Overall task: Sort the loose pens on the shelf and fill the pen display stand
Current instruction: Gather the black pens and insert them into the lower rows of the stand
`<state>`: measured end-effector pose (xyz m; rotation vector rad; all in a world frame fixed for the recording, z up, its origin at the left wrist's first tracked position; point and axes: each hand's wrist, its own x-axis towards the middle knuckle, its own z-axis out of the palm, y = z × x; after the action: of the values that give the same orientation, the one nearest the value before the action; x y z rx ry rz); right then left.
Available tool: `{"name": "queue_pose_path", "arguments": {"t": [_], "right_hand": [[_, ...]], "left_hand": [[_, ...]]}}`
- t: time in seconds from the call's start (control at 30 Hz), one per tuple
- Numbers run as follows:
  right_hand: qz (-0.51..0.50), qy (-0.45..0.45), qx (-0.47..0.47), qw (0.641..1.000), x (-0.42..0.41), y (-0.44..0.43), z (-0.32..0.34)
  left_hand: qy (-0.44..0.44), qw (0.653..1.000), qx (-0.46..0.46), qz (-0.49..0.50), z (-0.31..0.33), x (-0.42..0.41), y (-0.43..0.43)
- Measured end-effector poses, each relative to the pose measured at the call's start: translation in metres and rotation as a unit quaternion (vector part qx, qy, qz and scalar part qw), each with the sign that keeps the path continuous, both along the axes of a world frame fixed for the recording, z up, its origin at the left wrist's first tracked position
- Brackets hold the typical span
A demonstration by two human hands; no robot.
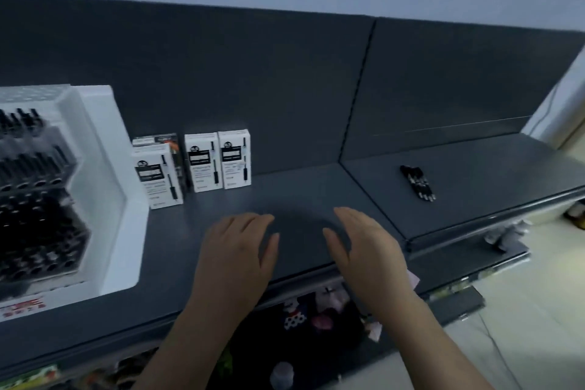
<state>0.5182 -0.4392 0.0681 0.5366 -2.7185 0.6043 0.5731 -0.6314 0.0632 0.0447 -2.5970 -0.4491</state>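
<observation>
A small bunch of loose black pens (418,182) lies on the dark shelf (300,187) to the right. At the far left stands the white pen display stand (104,187), its stepped rows holding several black pens. My left hand (235,250) and my right hand (364,247) hover side by side over the shelf's front middle, palms down, fingers relaxed and holding nothing. Both hands are well left of the loose pens and right of the stand.
Three white pen boxes (202,165) stand upright between the stand and the shelf's middle, a fourth half hidden behind the leftmost one. A seam (373,199) divides the shelf into two panels. Lower shelves with mixed goods (316,313) show below the front edge.
</observation>
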Motion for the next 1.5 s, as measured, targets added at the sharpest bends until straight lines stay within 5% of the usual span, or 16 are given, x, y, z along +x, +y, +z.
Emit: {"name": "queue_pose_path", "arguments": {"t": [0.43, 0.83, 1.5], "right_hand": [[-0.137, -0.015, 0.042, 0.99, -0.096, 0.18, -0.015], [-0.159, -0.129, 0.045, 0.978, -0.242, 0.259, -0.037], [0.061, -0.184, -0.01, 0.981, -0.399, 0.302, -0.091]], "left_hand": [[-0.038, 0.994, -0.009, -0.105, -0.02, -0.134, 0.163], [-0.084, 0.99, -0.003, -0.118, -0.034, -0.287, 0.232], [-0.203, 0.968, 0.142, 0.045, -0.081, -0.402, 0.336]]}}
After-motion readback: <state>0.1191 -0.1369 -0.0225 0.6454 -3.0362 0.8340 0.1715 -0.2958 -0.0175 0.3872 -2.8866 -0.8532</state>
